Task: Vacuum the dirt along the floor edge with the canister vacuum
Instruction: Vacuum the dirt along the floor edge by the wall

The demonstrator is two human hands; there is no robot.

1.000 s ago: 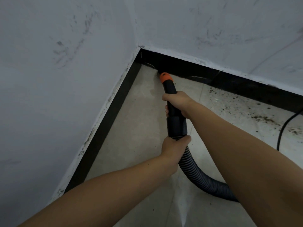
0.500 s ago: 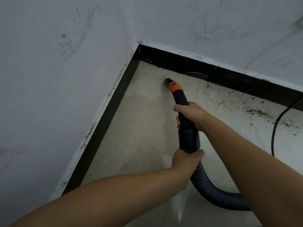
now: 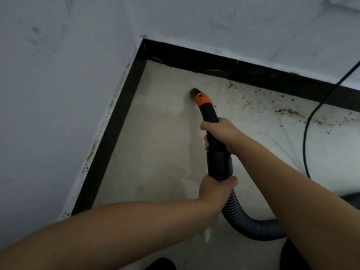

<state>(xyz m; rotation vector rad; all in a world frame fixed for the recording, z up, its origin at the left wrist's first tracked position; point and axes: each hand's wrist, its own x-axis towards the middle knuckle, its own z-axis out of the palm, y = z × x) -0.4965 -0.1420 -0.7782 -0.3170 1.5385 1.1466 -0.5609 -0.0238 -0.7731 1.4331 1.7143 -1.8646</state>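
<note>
A black vacuum wand with an orange collar points at the pale tiled floor, its nozzle tip a short way out from the corner. My right hand grips the wand's upper tube. My left hand grips the joint where the ribbed grey hose begins. The hose curves down and right behind my right arm. Dark crumbs of dirt lie scattered along the black skirting to the right of the nozzle. The canister is hidden from view.
Two white scuffed walls meet at the corner, with black skirting along both. A black power cord runs down from the right wall across the floor. A dark shape shows at the bottom edge.
The nozzle has drawn back from the skirting near the corner, out onto the open tile and slightly right. Both hands kept their grip and moved back with it.
</note>
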